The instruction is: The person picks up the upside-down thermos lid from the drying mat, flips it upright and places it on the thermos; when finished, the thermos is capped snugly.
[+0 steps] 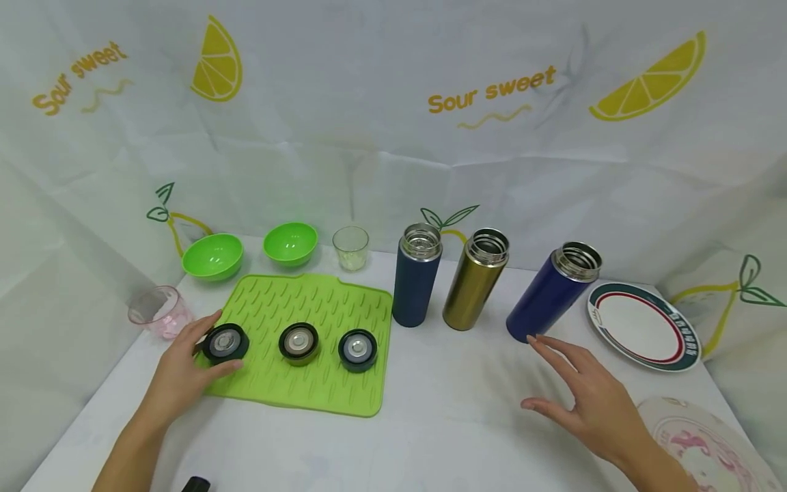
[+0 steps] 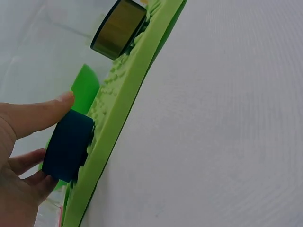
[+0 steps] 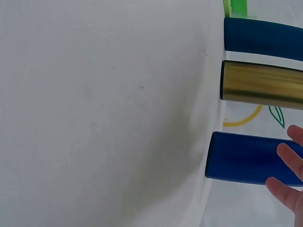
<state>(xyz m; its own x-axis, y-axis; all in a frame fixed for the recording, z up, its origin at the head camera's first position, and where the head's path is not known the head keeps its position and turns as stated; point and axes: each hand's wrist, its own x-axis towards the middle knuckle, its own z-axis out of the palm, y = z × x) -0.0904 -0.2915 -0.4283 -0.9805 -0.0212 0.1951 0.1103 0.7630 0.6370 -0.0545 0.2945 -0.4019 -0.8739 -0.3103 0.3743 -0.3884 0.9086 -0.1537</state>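
On the green mat [image 1: 261,404], my left hand [image 1: 184,365] is spread around a dark blue bottle lid [image 1: 226,343] lying with its inside up. The thumb [image 2: 45,116] is stretched along one side of this lid, the fingertips close at the other. A gold-sided lid [image 1: 299,344] and another dark lid [image 1: 358,350] lie farther right on the mat, insides up too. My right hand [image 1: 590,396], fingers spread and holding nothing, is just in front of a blue bottle [image 1: 547,297]. A gold bottle [image 1: 473,290] and a dark blue bottle [image 1: 417,287] stand left of it, all three uncapped.
Two green bowls [image 1: 212,258] and a clear glass [image 1: 351,249] stand behind the mat. A pinkish glass [image 1: 161,314] is beside its left edge. At the right lie a rimmed white plate [image 1: 642,324] and a pink-patterned plate [image 1: 707,444]. A white curtain [image 1: 344,102] hangs behind the table.
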